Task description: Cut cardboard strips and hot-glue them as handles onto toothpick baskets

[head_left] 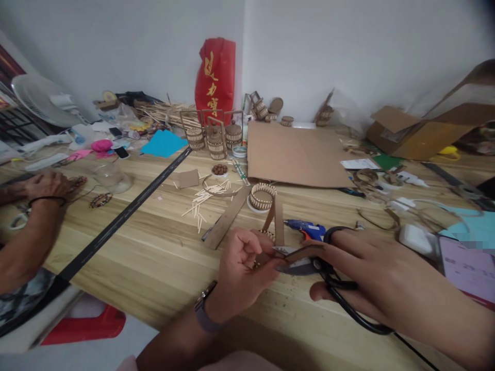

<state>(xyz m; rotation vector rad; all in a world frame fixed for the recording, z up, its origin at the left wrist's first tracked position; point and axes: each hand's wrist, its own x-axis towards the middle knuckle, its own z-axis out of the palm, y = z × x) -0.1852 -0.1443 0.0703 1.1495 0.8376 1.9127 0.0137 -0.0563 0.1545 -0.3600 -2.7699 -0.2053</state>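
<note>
My right hand grips black-handled scissors, their blades apart around a narrow brown cardboard strip. My left hand is closed, pinching the strip near the blade tips. Partly hidden behind its fingers is a small round piece edged with short sticks; I cannot tell how it joins the strip. Just beyond stands a ring of pale sticks on cardboard, resting on a white roll. A blue hot glue gun lies beside the scissors. Flat cardboard strips lie past my left hand.
A large cardboard sheet lies behind, near several small stick buckets and a red bag. Loose sticks are scattered left of centre. Another person's hand works at far left, near a glass jar. A phone is at right.
</note>
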